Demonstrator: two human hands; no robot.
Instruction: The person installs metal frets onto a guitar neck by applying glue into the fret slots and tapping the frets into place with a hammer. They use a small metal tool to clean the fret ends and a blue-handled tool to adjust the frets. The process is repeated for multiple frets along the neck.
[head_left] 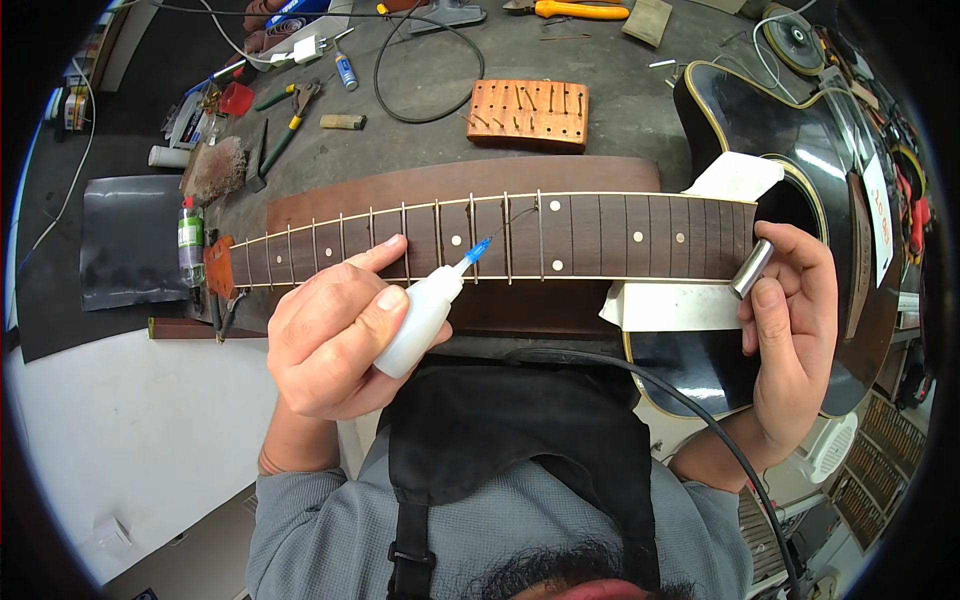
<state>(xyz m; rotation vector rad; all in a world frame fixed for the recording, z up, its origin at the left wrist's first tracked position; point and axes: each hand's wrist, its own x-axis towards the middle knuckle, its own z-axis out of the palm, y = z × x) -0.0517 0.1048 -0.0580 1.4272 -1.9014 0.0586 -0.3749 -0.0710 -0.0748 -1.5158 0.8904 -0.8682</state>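
Observation:
My left hand (pixel 330 335) is closed around a white squeeze bottle (pixel 418 318) with a blue needle tip (pixel 478 250). The thin needle reaches over the guitar's dark fretboard (pixel 615 240), close to a metal fret near the pearl dots. That hand's index finger rests on the board. Frets lie across the headstock half; toward the body only thin slots show. Between thumb and fingers, my right hand (pixel 790 320) pinches a short shiny metal cylinder (pixel 752 268) by the body end of the fretboard. The black guitar body (pixel 790 130) lies at the right.
White paper (pixel 680 306) covers the guitar top beside the neck. Beyond the neck stands a wooden block (pixel 530 112) holding fret pieces. Nippers (pixel 290 120), a cork-like block (pixel 343 122) and orange-handled pliers (pixel 580 10) lie on the bench. A black cable (pixel 690 405) crosses near my right arm.

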